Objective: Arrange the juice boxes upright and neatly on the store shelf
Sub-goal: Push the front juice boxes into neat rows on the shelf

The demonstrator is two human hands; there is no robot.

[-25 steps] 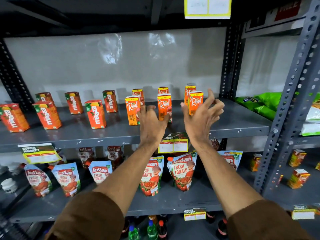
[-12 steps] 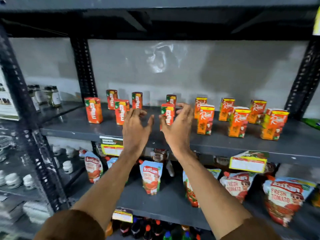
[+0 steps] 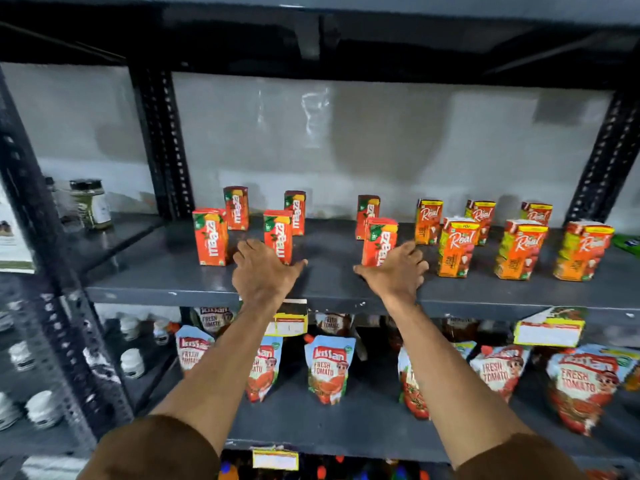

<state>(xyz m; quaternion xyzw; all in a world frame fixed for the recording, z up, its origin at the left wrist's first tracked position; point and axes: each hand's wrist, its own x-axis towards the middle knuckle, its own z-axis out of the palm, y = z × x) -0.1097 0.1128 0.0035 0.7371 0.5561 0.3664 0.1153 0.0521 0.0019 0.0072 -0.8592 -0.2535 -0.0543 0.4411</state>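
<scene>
On the grey shelf [image 3: 329,289] stand several red Maaza juice boxes on the left and several orange Real juice boxes [image 3: 457,247] on the right, all upright in two loose rows. My left hand [image 3: 263,273] lies palm down over the shelf, its thumb and fingers spread either side of the base of a front Maaza box [image 3: 278,233]. In the same way, my right hand [image 3: 394,273] is spread around the base of another front Maaza box [image 3: 380,237]. Whether either hand touches its box is unclear. A third front Maaza box [image 3: 210,235] stands further left.
Black slotted uprights [image 3: 166,147] frame the bay. Jars [image 3: 90,202] sit on the neighbouring shelf at left. Tomato ketchup pouches [image 3: 329,368] fill the shelf below, with yellow price tags [image 3: 549,329] on the shelf edges. A green packet shows at far right.
The view has swung left from the Real boxes to the Maaza boxes. Both hands have dropped from raised in the air to low over the shelf and moved apart, each around a front box.
</scene>
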